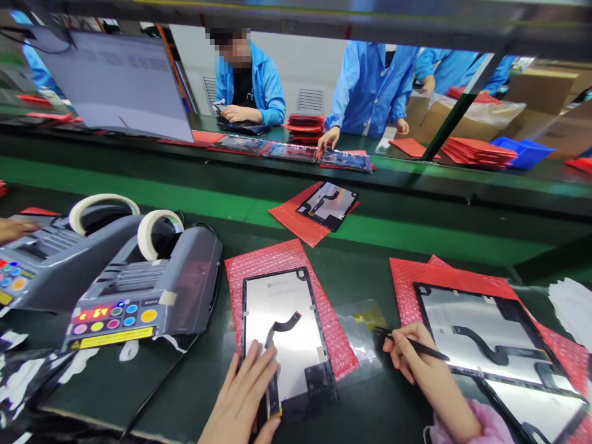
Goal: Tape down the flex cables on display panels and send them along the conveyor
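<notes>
My left hand (247, 385) lies with its fingers stretched over the lower left of a tablet display panel (289, 327), which rests silver back up on a red bubble-wrap bag (333, 333). A dark flex cable (282, 324) curves across that panel, partly beneath my fingers. My right hand (416, 357) grips black tweezers (423, 349), right of the panel. Their tip is beside a small yellow piece of film (370, 317) on clear plastic sheets (363, 345). Further right, another display panel (481, 320) with a flex cable lies on red bubble wrap and overlaps a further panel.
Two grey tape dispensers (139, 290) with white tape rolls stand at left, a black cord (171, 373) trailing from one. Ahead, a display panel (340, 200) sits on a red bag. Beyond the ledge, co-workers in blue jackets (370, 86) handle panels. A metal beam (296, 18) crosses overhead.
</notes>
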The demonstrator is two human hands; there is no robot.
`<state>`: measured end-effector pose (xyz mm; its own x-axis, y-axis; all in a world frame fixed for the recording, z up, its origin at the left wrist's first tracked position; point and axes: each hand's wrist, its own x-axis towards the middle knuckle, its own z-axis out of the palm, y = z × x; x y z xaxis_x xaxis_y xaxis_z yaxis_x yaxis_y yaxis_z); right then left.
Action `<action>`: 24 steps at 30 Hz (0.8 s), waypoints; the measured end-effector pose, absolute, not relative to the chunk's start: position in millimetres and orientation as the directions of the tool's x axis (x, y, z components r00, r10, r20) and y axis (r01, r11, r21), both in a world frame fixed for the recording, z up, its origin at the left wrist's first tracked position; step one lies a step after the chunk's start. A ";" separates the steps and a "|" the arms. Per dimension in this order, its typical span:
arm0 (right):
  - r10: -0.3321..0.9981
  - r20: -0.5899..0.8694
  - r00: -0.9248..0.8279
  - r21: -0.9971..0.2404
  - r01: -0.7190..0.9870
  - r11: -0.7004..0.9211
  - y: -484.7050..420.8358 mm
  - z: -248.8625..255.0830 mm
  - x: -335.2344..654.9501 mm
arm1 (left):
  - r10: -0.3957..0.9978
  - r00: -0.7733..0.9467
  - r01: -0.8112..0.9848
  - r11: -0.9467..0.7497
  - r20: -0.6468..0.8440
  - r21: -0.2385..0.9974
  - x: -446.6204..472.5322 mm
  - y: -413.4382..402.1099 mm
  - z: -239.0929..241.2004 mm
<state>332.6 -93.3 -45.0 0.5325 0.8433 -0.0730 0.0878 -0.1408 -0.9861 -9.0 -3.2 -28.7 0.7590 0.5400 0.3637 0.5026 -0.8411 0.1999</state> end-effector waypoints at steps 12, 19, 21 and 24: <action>0.776 -0.085 0.625 -0.979 0.095 -0.183 -98.4 -45.6 328.8 | 0.479 0.802 0.492 -0.868 0.357 0.060 -2.7 1.0 -30.9; 0.808 -0.084 0.583 -0.968 0.145 -0.205 -95.6 -46.9 334.8 | 0.501 0.804 0.496 -0.862 0.320 0.105 -4.9 -0.6 -30.5; 0.802 -0.045 0.596 -0.977 0.141 -0.159 -95.5 -47.1 334.9 | 0.515 0.795 0.499 -0.856 0.321 0.136 -4.3 -1.0 -32.1; 0.814 0.009 0.580 -0.993 0.100 -0.060 -98.1 -47.7 335.6 | 0.531 0.784 0.497 -0.847 0.320 0.188 -3.9 -2.5 -34.6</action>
<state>335.6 -98.1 -47.7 0.5803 0.8144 0.0086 0.0995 -0.0604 -0.9932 -3.9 -2.5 -34.6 0.7843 0.5312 0.3204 0.4969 -0.8472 0.1882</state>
